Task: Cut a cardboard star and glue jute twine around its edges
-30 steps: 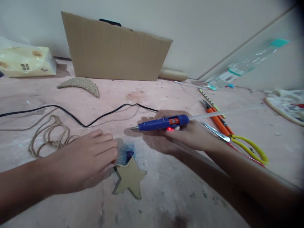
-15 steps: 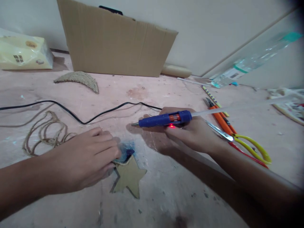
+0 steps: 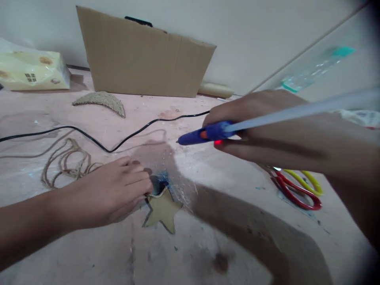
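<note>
My left hand [image 3: 115, 194] is closed at the upper left point of a cardboard star [image 3: 164, 209], its fingertips hidden behind the knuckles. Twine runs along the star's upper edge, and a loose tangle of twine [image 3: 63, 158] lies behind my wrist. In my right hand [image 3: 261, 118] is a blue hot glue gun [image 3: 204, 133] with a red light lit. Its nozzle points left, above the table and apart from the star. A long clear glue stick [image 3: 285, 113] sticks out of its back end.
Behind stand a cardboard sheet [image 3: 145, 59] and a tissue pack [image 3: 35, 71]. A twine-covered crescent [image 3: 102, 103] lies before the sheet. A black cord [image 3: 89, 141] crosses the table. Scissors [image 3: 297, 194] with red and yellow handles lie under my right arm; a plastic bottle [image 3: 314, 73] is behind it.
My right hand has lifted the glue gun up and toward me, and its arm now covers the orange-handled tools. My left hand stays at the star. The view has shifted slightly.
</note>
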A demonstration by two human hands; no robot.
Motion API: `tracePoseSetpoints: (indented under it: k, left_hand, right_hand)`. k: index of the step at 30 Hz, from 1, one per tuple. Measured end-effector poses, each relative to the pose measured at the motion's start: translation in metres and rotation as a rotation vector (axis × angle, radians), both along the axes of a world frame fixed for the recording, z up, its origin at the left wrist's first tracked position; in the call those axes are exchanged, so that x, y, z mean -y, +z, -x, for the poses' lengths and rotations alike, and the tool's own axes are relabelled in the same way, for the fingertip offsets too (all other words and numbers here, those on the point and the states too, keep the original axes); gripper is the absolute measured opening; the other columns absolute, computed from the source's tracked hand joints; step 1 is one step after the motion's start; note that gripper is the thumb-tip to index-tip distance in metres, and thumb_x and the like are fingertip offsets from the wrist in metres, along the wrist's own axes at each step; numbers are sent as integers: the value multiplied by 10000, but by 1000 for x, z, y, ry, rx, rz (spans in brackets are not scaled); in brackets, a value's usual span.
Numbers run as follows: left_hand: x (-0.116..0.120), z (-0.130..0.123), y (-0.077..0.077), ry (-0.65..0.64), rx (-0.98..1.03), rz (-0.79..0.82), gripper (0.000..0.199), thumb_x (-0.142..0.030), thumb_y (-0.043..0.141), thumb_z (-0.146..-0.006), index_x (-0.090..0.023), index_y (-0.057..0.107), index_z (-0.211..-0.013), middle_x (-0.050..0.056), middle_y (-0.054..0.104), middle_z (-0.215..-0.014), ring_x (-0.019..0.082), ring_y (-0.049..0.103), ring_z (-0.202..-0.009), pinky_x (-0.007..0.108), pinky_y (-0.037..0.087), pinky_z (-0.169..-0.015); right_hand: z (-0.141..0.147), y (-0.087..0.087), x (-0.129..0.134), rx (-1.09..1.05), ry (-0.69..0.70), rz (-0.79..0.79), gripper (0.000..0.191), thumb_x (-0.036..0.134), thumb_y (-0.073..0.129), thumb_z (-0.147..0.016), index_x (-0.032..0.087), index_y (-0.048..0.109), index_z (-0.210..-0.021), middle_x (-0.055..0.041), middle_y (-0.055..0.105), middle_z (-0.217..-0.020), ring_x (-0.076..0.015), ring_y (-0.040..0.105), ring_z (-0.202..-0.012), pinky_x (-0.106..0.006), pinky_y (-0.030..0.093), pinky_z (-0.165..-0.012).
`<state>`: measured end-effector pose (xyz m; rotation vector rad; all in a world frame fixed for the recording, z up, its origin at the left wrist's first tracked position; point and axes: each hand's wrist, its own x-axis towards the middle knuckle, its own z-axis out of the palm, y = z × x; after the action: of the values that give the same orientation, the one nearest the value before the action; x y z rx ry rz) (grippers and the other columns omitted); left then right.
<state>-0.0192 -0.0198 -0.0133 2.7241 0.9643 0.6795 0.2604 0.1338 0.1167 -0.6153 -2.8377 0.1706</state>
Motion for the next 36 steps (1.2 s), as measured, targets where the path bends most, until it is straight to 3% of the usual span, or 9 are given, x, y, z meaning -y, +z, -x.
tracePoseSetpoints:
  k: [4,6,8,12,15,21,25,31,36]
  left_hand:
    - [-2,1,2,5,7,62,194,-155,428,-1139,-244,560,-1029,4,716,-932,209,599,-830,380,394,-826]
    - [-3,1,4,-4,24,113,176,-132,448,-1111,-246,563,-1042,-5,719,-947,204,617,-862,375,398,-821]
    - [-3,1,7,-5,36,146,170,-122,458,-1089,-246,570,-1056,-9,724,-968,201,629,-883,372,414,-843]
    - [-2,1,12,6,31,182,155,-142,481,-1071,-241,565,-985,-12,678,-897,210,577,-824,374,434,-872]
    - [-1,1,14,12,17,176,177,-150,477,-1079,-234,569,-954,0,656,-867,222,550,-811,382,426,-857]
    - [0,1,15,25,-9,112,252,-174,432,-1143,-213,602,-960,13,656,-876,225,572,-845,387,416,-878]
    - [1,1,12,29,2,97,276,-187,430,-1160,-210,618,-959,13,660,-866,224,584,-855,389,430,-888]
    - [0,1,14,42,2,93,293,-206,436,-1174,-209,634,-959,7,675,-871,210,595,-847,378,441,-887]
    - [-2,1,14,45,-3,79,296,-192,443,-1168,-210,650,-958,2,697,-866,204,622,-848,373,446,-903]
  right_hand:
    - [-14,-7,13,41,187,117,349,516,550,-1155,277,714,-961,-17,758,-877,-156,690,-701,-331,515,-607]
    - [-18,-25,26,-55,270,187,477,670,461,-1176,271,682,-1035,-40,767,-946,-161,745,-799,-311,583,-695]
    - [-23,-49,42,-207,203,211,585,725,312,-1179,263,642,-1037,-44,731,-886,-170,751,-785,-315,590,-684]
    - [-32,-92,66,-228,196,96,236,435,554,-1201,247,666,-1114,-49,793,-984,-148,786,-833,-257,607,-703]
    - [-38,-109,73,-267,172,36,284,407,465,-1218,247,693,-1161,-68,792,-996,-172,787,-840,-281,627,-713]
    - [-39,-106,76,-113,192,89,285,292,408,-1224,198,673,-1177,-88,786,-1029,-169,795,-918,-259,640,-775]
    - [-37,-109,78,-214,202,39,304,294,379,-1227,210,664,-1162,-82,783,-999,-172,794,-872,-264,637,-753]
    - [-38,-105,78,-58,201,74,303,328,373,-1235,199,646,-1206,-107,811,-1079,-195,820,-974,-280,644,-781]
    - [-34,-118,78,-198,191,10,322,305,328,-1247,212,615,-1135,-59,791,-989,-164,787,-840,-282,598,-710]
